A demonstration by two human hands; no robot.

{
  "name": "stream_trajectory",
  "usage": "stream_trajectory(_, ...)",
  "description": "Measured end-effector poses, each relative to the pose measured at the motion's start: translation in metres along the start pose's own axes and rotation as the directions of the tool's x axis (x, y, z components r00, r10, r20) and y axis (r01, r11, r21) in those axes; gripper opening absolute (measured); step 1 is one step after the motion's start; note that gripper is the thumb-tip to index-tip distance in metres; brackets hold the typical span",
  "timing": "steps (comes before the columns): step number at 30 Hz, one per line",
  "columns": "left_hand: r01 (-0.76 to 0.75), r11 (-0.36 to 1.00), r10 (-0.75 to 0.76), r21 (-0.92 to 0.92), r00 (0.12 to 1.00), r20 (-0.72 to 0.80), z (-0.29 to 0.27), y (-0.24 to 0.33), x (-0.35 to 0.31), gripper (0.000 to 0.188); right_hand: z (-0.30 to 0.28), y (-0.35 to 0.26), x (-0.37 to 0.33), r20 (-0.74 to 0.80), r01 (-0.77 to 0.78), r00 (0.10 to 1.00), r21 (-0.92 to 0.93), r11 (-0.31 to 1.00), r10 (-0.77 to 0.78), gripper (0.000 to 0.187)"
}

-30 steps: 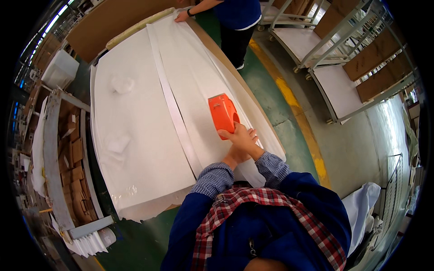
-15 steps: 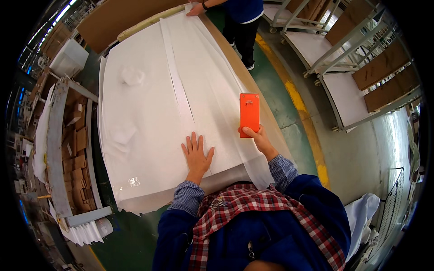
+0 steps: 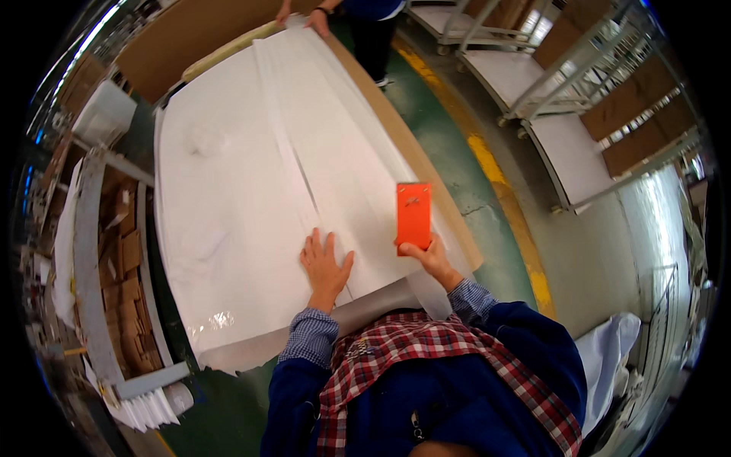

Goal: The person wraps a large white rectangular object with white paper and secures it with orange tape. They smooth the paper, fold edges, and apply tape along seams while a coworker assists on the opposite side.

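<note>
A large white sheet wrapping covers a flat, wide panel-like bulk in front of me. A long overlapping seam runs along it, with a dark slit partway down. My left hand lies on the wrapping near this seam, fingers spread and holding nothing. My right hand is closed round the lower end of a flat orange rectangular tool, thumb on its face. The tool's far end has a narrow edge with two small fixings. It is over the right part of the wrapping; whether it touches cannot be told.
A co-worker's hands touch the far end of the wrapping. Brown board shows along its right edge. Carts stand beyond a yellow floor line. At left is a grey-framed rack holding cardboard pieces.
My right hand and the orange tool have come nearer to me. The wrapping's right side lies flatter, exposing more brown board. The co-worker's second hand now shows at the far end.
</note>
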State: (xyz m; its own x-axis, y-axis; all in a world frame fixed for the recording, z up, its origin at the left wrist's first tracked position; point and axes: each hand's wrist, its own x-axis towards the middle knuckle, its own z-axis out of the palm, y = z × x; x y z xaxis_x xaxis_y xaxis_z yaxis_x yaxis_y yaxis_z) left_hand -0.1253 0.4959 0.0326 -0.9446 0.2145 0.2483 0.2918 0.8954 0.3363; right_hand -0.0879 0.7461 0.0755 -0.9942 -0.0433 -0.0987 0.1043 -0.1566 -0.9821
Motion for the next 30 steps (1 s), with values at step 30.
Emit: stream_trajectory(30,-0.17,0.763,0.596,-0.624,0.56,0.576,-0.092,0.149,0.138,0.018,0.037,0.035,-0.041,-0.011,0.248,0.969,-0.032,0.968,-0.249,0.033)
